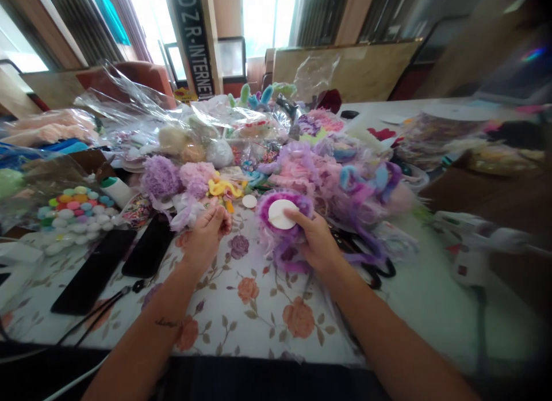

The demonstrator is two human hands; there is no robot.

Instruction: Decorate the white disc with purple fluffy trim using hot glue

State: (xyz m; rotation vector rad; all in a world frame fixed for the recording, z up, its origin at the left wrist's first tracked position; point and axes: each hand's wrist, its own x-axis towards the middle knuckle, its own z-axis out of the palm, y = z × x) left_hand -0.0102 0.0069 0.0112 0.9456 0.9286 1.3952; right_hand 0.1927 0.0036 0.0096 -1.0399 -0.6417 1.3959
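Observation:
My right hand (318,240) grips a fuzzy purple and lilac rosette with a white round disc (280,214) on its face, the thumb pressing on the disc's edge. A purple fuzzy strip (364,248) trails to the right beside that hand. To the left, my left hand (213,225) is closed, fingertips pinched together; what they hold, if anything, cannot be made out. A second small white disc (249,201) lies on the table between the hands. Just beyond my left hand are yellow fuzzy strips (226,187) and pink and purple fluffy yarn (161,176).
A flowered tablecloth (248,314) covers the table. Two black phones (149,245) and cables lie left, near colourful pompoms (77,208). Black-handled scissors (375,274) lie by my right forearm. A white glue gun (478,240) stands right. Plastic bags (142,113) and craft materials crowd the back.

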